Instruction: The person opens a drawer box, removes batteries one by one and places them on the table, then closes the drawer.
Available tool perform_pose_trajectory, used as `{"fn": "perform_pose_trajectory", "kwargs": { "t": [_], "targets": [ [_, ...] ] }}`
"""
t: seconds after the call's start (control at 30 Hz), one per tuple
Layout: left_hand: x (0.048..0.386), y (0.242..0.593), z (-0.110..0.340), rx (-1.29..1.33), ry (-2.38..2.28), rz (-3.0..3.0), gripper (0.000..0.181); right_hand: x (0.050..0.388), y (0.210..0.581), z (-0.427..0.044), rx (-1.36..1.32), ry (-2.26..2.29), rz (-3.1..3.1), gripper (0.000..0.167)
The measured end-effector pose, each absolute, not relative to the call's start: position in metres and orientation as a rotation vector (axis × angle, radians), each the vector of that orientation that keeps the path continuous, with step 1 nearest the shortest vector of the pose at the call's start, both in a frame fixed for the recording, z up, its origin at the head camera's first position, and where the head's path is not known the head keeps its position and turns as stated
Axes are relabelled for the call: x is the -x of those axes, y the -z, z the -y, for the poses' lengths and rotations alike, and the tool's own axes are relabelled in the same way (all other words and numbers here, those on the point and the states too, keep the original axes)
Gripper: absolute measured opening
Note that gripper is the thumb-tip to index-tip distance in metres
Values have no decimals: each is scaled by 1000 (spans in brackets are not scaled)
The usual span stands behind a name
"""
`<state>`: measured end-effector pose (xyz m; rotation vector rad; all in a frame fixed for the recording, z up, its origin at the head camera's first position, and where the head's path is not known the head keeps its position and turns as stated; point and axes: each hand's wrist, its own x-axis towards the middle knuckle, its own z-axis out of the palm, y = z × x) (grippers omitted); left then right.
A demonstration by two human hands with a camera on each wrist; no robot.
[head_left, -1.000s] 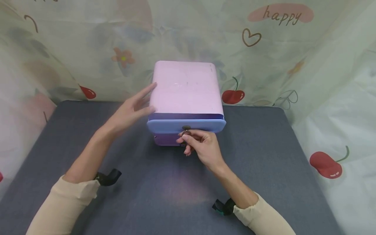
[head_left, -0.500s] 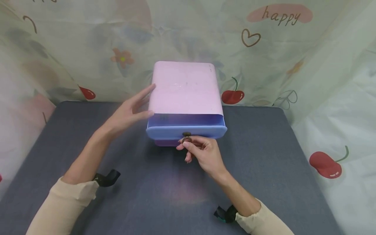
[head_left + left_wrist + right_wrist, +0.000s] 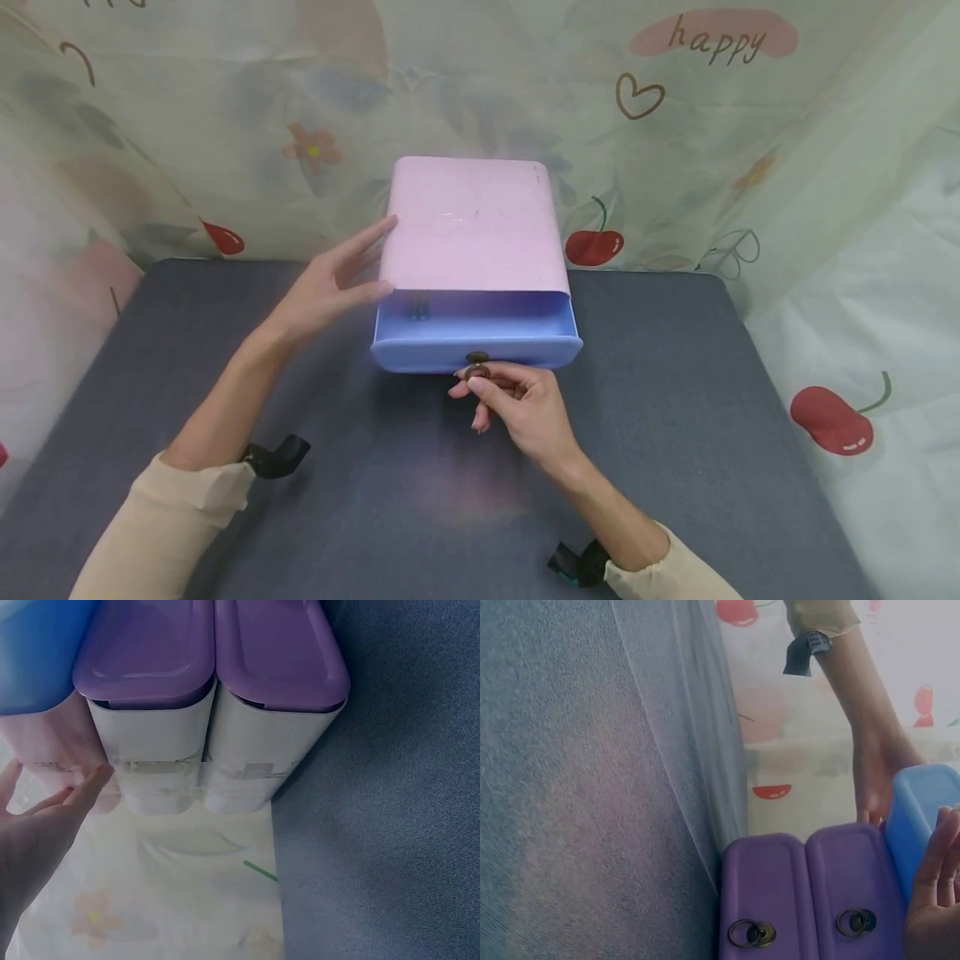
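A pink-topped drawer unit (image 3: 476, 225) stands at the table's back middle, its blue top drawer (image 3: 420, 355) pulled out. Inside the drawer at the left lie small dark items (image 3: 418, 307), too small to identify. My right hand (image 3: 531, 410) pinches the ring handle (image 3: 477, 372) on the blue front between thumb and finger. My left hand (image 3: 318, 292), fingers spread and fairly straight, rests against the unit's left side. In the right wrist view, two purple drawers (image 3: 769, 889) with ring handles sit closed beside the blue one.
A dark grey table (image 3: 420, 467) lies under the unit. Behind it hangs a printed curtain (image 3: 247, 100) with cherries, flowers and lettering, and more of this cloth hangs at both sides. Black straps (image 3: 277, 457) are on both wrists.
The blue drawer has slid out toward the front, with my right hand moving along on its ring. More of its inside shows. My left hand has stayed nearly still.
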<state>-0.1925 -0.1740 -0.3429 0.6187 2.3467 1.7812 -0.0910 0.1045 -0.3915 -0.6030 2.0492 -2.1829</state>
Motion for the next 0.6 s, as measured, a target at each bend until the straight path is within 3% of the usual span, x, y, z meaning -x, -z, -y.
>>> {"fn": "perform_pose_trajectory", "kwargs": {
  "t": [0.6],
  "targets": [
    [192,344,173,-605,-1788,-2357,74,72,397,-102,645,2244,-1985,19]
  ]
}}
